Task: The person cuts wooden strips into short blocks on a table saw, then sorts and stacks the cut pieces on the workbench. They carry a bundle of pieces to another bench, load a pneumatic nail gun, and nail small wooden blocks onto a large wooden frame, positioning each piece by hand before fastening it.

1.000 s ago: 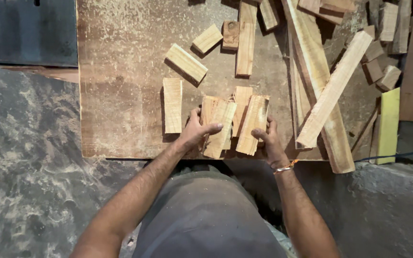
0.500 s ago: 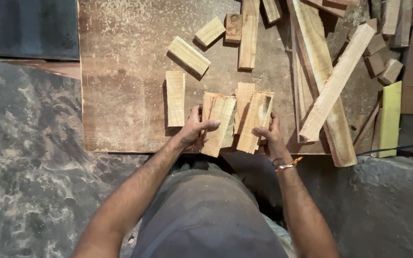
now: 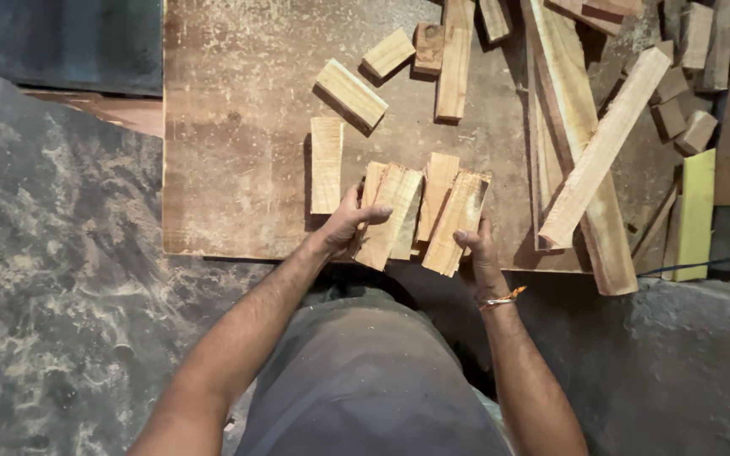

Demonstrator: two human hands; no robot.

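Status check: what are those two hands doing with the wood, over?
Left hand grips a short wood block. Right hand holds another block. Long planks lie alongside, apart.

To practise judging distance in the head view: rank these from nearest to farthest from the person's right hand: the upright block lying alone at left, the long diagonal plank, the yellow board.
From the right hand:
1. Long diagonal plank, just to its right.
2. Upright block, across the cluster, left.
3. Yellow board, at the far right edge.
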